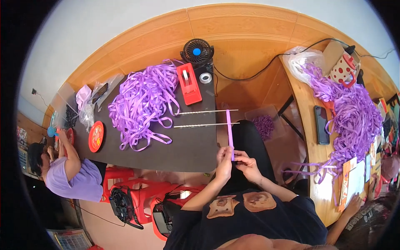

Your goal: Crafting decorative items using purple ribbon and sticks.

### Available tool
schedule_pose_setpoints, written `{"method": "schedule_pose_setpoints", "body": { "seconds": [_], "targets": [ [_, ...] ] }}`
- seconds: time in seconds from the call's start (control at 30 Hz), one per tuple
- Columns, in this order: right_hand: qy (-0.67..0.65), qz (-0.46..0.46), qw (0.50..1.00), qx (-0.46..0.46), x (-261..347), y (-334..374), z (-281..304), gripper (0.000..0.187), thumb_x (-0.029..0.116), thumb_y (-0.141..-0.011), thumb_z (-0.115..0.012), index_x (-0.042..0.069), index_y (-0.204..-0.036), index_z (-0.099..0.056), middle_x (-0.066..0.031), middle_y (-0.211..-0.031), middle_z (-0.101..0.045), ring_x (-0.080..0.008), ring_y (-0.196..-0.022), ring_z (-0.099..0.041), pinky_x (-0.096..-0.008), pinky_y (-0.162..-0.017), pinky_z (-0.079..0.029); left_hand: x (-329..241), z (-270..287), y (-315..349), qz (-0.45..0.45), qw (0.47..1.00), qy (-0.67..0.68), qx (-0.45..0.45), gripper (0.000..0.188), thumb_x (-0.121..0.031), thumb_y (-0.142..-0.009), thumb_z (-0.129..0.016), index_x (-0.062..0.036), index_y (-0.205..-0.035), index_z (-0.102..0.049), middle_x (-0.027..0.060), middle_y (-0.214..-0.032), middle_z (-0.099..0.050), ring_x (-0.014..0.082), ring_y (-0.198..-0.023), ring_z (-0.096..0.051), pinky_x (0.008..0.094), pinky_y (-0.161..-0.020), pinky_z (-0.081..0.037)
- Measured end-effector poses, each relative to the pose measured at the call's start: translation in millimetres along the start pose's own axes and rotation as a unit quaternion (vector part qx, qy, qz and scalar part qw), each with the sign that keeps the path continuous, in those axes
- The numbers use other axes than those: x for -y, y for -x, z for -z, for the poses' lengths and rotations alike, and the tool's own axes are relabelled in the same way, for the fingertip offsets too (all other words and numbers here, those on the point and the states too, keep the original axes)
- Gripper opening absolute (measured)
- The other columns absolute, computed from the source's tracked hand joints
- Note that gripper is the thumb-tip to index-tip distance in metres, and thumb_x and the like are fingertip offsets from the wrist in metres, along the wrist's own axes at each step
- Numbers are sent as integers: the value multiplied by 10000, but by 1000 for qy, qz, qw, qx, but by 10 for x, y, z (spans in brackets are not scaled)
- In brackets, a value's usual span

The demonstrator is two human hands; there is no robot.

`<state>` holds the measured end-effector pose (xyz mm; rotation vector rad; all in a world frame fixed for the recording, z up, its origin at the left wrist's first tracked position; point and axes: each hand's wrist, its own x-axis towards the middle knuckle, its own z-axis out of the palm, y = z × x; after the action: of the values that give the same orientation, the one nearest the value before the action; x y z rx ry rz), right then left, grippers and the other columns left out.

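Observation:
A flat strip of purple ribbon runs across two thin metal rods that jut over the table's right edge, the far rod and the near rod. My left hand pinches the ribbon's near end from the left. From the right, the fingers of my right hand are closed on the same end. Whether the ribbon wraps round the rods or only lies over them, I cannot tell. Left of the rods lies a large tangled heap of purple ribbon.
On the dark table stand a red tape dispenser, a tape roll, a small fan and a red plate. Purple pieces fill a clear bin below. Beside me is a wooden table; people sit left and right.

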<state>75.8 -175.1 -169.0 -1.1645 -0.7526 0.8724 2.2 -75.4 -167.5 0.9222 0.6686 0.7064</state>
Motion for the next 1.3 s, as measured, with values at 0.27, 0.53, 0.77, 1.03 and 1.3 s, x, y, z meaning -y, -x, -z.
{"method": "schedule_pose_setpoints", "body": {
  "seconds": [0.27, 0.53, 0.77, 1.03, 1.3],
  "targets": [
    [0, 13, 1000, 8, 24, -11, 0, 364, -137, -716, -483, 24, -1005, -632, -75, -1173, -509, -169, -1087, -492, -262, -889, -391, 111, 224, 4, -5, 991, -115, 68, 193, -222, -906, -554, -62, -1011, -532, 11, -910, -525, 83, -844, -484, 225, -765, -405],
    [79, 48, 996, 18, 7, -11, 16, 397, -159, -703, -472, 22, -1022, -626, -77, -1173, -504, -164, -1096, -476, -247, -876, -377, 95, 187, 61, -46, 988, -142, 48, 187, -197, -905, -556, -46, -1011, -524, 24, -918, -538, 86, -816, -500, 237, -741, -426],
    [166, 65, 981, -79, 262, -56, -72, 325, -128, -695, -502, 12, -967, -614, -129, -1045, -569, -273, -1021, -544, -310, -879, -420, -47, 161, 50, -35, 984, -165, 56, 188, -214, -909, -546, -34, -965, -539, 11, -825, -547, 81, -758, -495, 220, -696, -411],
    [564, 424, 708, -38, 706, -630, -12, 332, 117, -596, -652, 77, -925, -645, -107, -1020, -570, -219, -837, -542, -331, -672, -388, -159, 87, 162, 1, 996, -62, 56, 155, -207, -913, -535, -54, -936, -535, 5, -785, -543, 70, -716, -487, 217, -662, -402],
    [611, 507, 607, 30, 722, -652, 6, 269, 179, -653, -586, 36, -874, -646, -79, -970, -598, -193, -871, -551, -305, -697, -376, -306, 95, 304, 29, 997, -46, 50, 139, -187, -904, -546, -51, -880, -561, 15, -747, -571, 94, -696, -529, 222, -660, -409]
  ]
}}
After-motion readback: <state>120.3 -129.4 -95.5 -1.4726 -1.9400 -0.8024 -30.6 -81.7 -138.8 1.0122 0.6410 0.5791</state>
